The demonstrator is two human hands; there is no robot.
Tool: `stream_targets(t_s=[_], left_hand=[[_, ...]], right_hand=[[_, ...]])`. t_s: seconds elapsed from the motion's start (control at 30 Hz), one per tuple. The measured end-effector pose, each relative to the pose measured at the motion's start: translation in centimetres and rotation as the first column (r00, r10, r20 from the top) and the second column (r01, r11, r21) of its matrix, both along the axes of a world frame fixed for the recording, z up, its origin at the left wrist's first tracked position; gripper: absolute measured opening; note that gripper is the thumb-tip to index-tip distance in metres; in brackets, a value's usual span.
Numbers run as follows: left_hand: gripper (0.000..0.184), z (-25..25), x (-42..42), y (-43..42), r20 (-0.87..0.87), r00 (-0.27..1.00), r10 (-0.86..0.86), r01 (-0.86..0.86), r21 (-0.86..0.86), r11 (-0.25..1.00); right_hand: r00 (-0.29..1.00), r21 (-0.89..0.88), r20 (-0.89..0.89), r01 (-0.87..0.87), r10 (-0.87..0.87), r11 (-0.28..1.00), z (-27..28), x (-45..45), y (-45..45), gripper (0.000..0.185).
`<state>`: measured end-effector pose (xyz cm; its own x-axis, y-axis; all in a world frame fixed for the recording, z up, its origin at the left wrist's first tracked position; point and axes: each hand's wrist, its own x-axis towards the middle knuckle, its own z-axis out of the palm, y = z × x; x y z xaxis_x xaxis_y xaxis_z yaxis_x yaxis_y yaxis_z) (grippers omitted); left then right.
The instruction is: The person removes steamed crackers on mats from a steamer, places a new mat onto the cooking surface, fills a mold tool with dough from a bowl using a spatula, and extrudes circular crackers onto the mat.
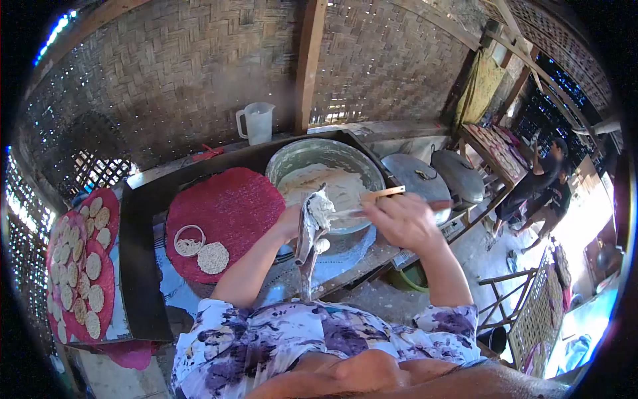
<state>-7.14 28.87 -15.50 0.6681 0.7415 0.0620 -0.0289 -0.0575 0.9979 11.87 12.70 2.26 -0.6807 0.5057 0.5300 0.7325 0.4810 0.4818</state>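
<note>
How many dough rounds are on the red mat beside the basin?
2: one round inside the ring, another round just right of it. The left forearm overlaps the mat and may hide more.

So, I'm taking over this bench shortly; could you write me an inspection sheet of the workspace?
Surface: dark-framed worktop, blue-white sheeting.
Job's things: basin of dough; red mat with ring and two lacy rounds; more at left.
Clutter: pitcher and red item near wall.
Grips: left hand at dough-topped metal device; right hand holds flat-bladed tool.
Cables: nothing seen.
Surroundings: woven walls, people at right.
</note>
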Motion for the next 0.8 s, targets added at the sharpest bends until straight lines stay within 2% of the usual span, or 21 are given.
stream_targets(t_s=[0.07,0.1,0.13,0.17,0.2,0.23,0.27,0.33,0.47,0.5,0.53,0.57,0.6,0.67,0.7,0.73,0.77,0.8], left_hand=[[0.040,0.1,-0.5,0.8,0.162,0.987,0.001,0.030,-0.188,0.982],[0.039,-0.6,-0.5,1.7,0.311,0.950,0.026,0.096,-0.369,0.925],[0.039,-1.0,-0.4,2.2,0.452,0.889,0.079,0.191,-0.521,0.832],[0.039,-0.8,-0.3,2.1,0.472,0.872,0.129,0.178,-0.552,0.815],[0.040,-0.4,0.1,1.9,0.488,0.856,0.174,0.169,-0.581,0.796],[0.040,0.5,0.5,1.4,0.499,0.840,0.212,0.166,-0.609,0.776],[0.040,1.3,1.2,0.5,0.435,0.873,0.220,0.111,-0.617,0.779],[0.039,0.8,2.8,-0.8,0.521,0.826,0.215,0.186,-0.611,0.769],[0.044,0.7,3.1,-0.7,0.582,0.774,0.251,0.191,-0.592,0.783],[0.045,0.5,2.8,-0.4,0.600,0.753,0.271,0.188,-0.591,0.785],[0.049,-2.2,2.5,1.7,0.676,0.720,0.156,0.208,-0.425,0.881],[0.049,-3.5,2.0,3.6,0.769,0.639,0.003,0.396,-0.333,0.856],[0.048,-3.9,1.5,5.3,0.840,0.524,-0.140,0.564,-0.219,0.796],[0.044,-1.5,0.7,3.4,0.801,0.598,-0.035,0.463,-0.310,0.830],[0.043,-0.3,0.9,2.0,0.627,0.779,-0.026,0.205,-0.216,0.955],[0.041,0.4,1.4,0.8,0.421,0.906,0.048,-0.033,-0.044,0.999],[0.038,0.2,2.4,0.4,0.473,0.875,0.101,-0.005,-0.201,0.980],[0.036,0.1,3.4,0.0,0.519,0.837,0.174,0.024,-0.352,0.936]], right_hand=[[0.986,-0.024,-0.128,0.107,-0.109,0.994,0.4,1.5,-1.3,0.021],[0.969,-0.044,-0.187,0.157,-0.163,0.987,0.1,1.7,-1.9,0.021],[0.856,-0.166,-0.452,0.195,-0.250,0.967,-1.3,1.6,-2.0,0.021],[0.665,-0.294,-0.661,0.196,-0.347,0.936,-3.7,1.9,-1.8,0.021],[0.411,-0.414,-0.797,0.161,-0.442,0.896,-5.9,2.1,-1.4,0.021],[0.102,-0.472,-0.881,-0.096,-0.463,0.876,-7.7,1.3,-0.7,0.019],[0.064,-0.453,-0.891,-0.172,-0.449,0.874,-10.1,1.2,0.2,0.019],[-0.033,-0.480,-0.849,-0.369,-0.527,0.796,-12.3,-0.5,1.0,0.020],[-0.018,-0.518,-0.810,-0.445,-0.586,0.731,-12.8,-1.1,-0.1,0.022],[0.042,-0.567,-0.801,-0.374,-0.597,0.734,-12.6,-0.6,-1.0,0.023],[0.104,-0.610,-0.786,-0.300,-0.610,0.734,-12.5,0.5,-1.9,0.024],[0.165,-0.645,-0.764,-0.223,-0.624,0.731,-12.4,1.5,-2.6,0.024],[0.153,-0.601,-0.799,-0.175,-0.581,0.780,-12.3,2.4,-3.1,0.026],[0.153,-0.522,-0.844,-0.007,-0.515,0.853,-11.9,3.0,-2.8,0.026],[0.167,-0.477,-0.857,0.101,-0.488,0.873,-10.8,2.0,-2.3,0.025],[0.296,-0.351,-0.867,0.208,-0.400,0.913,-9.9,0.9,-1.5,0.022],[0.429,-0.202,-0.846,0.292,-0.317,0.935,-9.2,-0.2,-0.7,0.019],[0.540,-0.050,-0.819,0.269,-0.193,0.962,-9.7,-0.5,0.4,0.015]])
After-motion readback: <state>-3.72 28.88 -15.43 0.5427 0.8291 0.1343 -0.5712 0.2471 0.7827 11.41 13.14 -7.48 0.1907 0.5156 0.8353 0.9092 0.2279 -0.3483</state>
